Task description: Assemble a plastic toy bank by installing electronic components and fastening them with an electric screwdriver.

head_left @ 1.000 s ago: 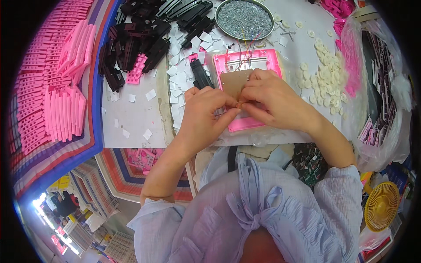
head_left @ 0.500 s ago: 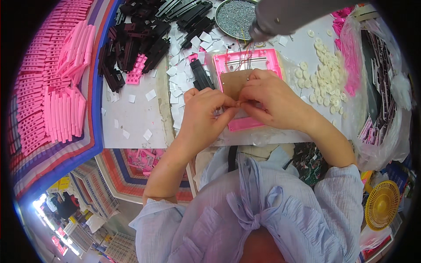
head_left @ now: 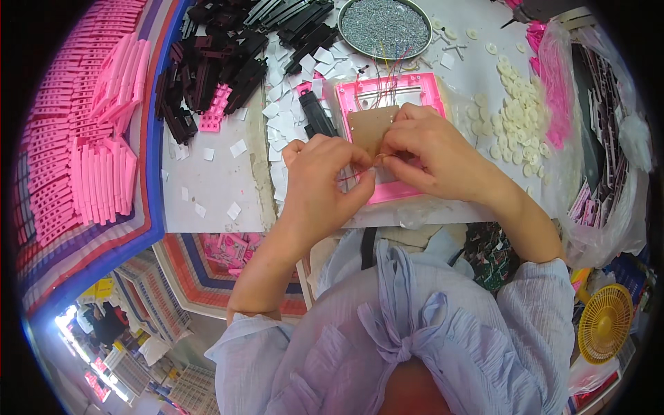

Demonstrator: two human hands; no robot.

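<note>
A pink plastic casing (head_left: 430, 90) lies before me, with a flat brown board (head_left: 370, 129) on it and thin coloured wires (head_left: 379, 84) running out past its far edge. Over the casing's near left side, my left hand (head_left: 324, 178) is closed in a pinch, thin red wires (head_left: 351, 177) showing between its thumb and fingers. My right hand (head_left: 437, 153) pinches something tiny at the board's near right corner, its fingertips close to the left ones. What lies between the right fingertips is too small to make out.
Black plastic parts (head_left: 214, 62) and white square pieces (head_left: 277, 131) spread to the left, beyond them stacked pink parts (head_left: 104, 173). A round tray of small screws (head_left: 384, 28) stands behind the casing. White discs (head_left: 520, 114) and a plastic bag (head_left: 609, 207) lie right.
The dark grey tool over the screw tray has swung away to the far right, uncovering the tray. My fingertips have parted slightly, and red wires now show at the left hand.
</note>
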